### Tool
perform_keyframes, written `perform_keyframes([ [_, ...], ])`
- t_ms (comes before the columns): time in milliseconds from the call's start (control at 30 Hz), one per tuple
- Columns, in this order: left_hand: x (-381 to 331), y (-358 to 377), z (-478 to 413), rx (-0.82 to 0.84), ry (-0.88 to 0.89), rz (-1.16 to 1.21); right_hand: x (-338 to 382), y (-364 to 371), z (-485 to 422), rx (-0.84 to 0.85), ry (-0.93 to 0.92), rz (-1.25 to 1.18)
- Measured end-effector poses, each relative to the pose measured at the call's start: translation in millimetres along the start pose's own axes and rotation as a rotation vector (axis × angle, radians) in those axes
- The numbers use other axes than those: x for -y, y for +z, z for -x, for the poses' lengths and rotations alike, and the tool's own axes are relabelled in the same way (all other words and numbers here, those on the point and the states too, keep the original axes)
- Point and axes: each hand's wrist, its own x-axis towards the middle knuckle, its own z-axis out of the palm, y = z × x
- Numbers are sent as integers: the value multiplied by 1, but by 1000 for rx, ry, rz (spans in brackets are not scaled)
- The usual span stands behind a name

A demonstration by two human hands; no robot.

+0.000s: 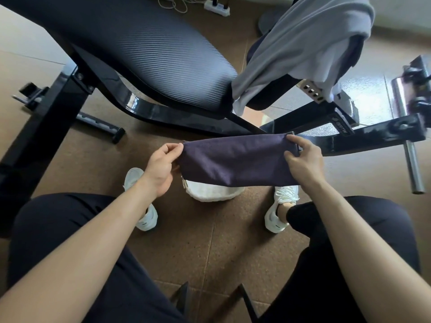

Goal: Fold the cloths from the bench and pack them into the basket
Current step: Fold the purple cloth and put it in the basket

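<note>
A dark purple cloth (pixel 235 159), folded into a long band, is stretched level between my hands. My left hand (pixel 161 169) pinches its left end and my right hand (pixel 303 159) grips its right end. Directly under the cloth sits a white woven basket (pixel 214 193) on the floor between my feet, mostly hidden by the cloth. A light grey cloth (pixel 300 45) hangs draped over the right part of the black padded bench (pixel 149 50), with a dark cloth (pixel 354 50) partly showing beneath it.
The bench's black steel frame (pixel 363 136) runs across just behind the cloth, with a chrome peg (pixel 414 171) sticking out at right. My legs and white shoes (pixel 144 217) flank the basket. A power strip (pixel 217 7) and cables lie on the far floor.
</note>
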Motion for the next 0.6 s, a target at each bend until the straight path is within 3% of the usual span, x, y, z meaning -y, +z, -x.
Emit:
perform_keyframes([
  [333,3,-1,-3,-316,0,-53,1,-2,-1,17,-5,-102],
  [600,-3,2,2,53,-61,-113,1,-4,-2,-2,2,-244],
])
